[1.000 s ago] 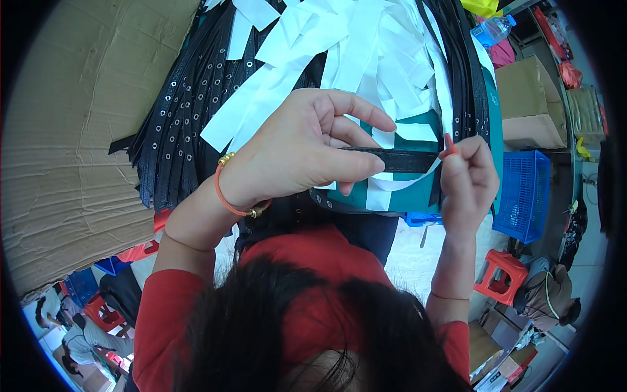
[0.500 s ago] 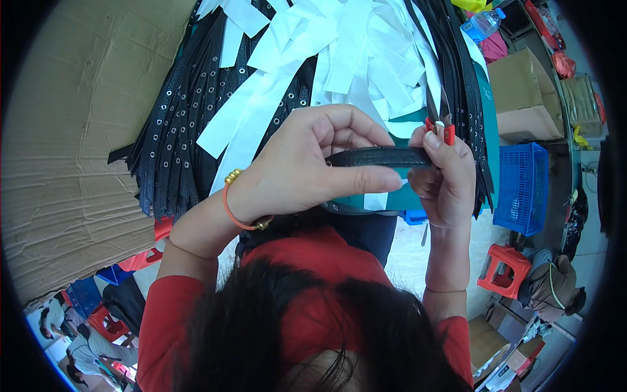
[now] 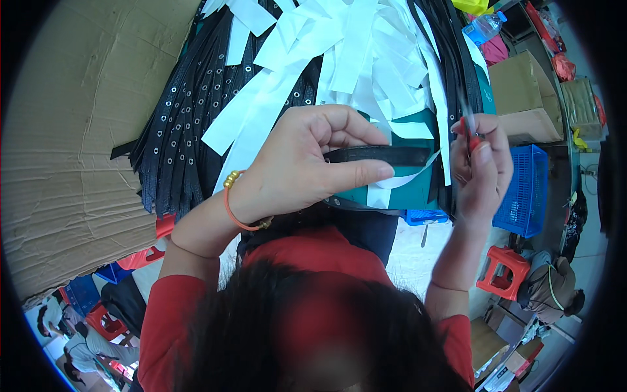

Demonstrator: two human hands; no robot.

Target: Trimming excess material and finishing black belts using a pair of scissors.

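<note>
The left hand point(image 3: 307, 163) pinches a black strap point(image 3: 379, 155) between thumb and curled fingers, holding it level above the green table point(image 3: 418, 189). The right hand point(image 3: 483, 166) — fingers folded, wrist upright — grips a small red-handled tool point(image 3: 467, 130) at the strap's far end, over white strips point(image 3: 366, 52) and studded black belts point(image 3: 189, 117).

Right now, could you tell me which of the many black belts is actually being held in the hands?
The single black belt pinched in the left hand, stretching toward the right hand; the other belts lie piled on the table.
</note>
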